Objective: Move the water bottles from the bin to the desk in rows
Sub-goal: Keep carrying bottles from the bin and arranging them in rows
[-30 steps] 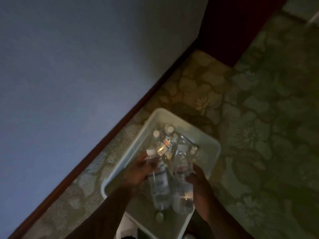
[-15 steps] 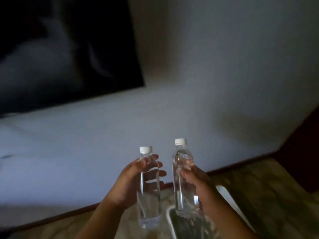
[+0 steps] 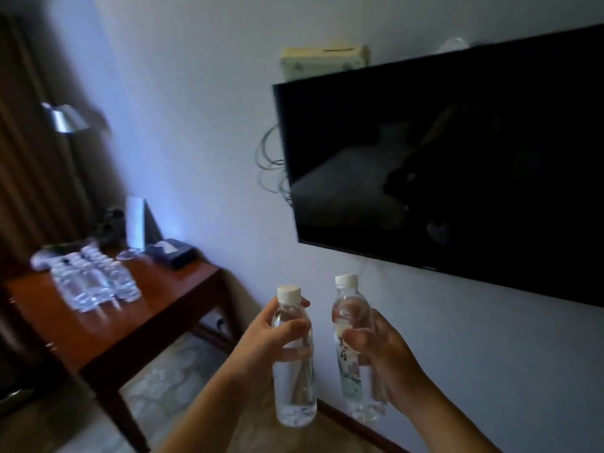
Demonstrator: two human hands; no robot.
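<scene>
Bottles [image 3: 93, 282] on desk [image 3: 137, 318], left of TV [image 3: 457, 165].

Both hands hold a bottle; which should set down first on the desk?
Left hand, probably: its bottle is on the side nearer the desk, which lies left. The right hand is farther.

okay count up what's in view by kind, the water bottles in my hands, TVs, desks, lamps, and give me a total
Water bottles in hand: 2, one in the left hand at, one in the right hand at
TV: 1
Desk: 1
Lamp: 1
Total: 5
The bottles on the desk are too blurred to count.
</scene>
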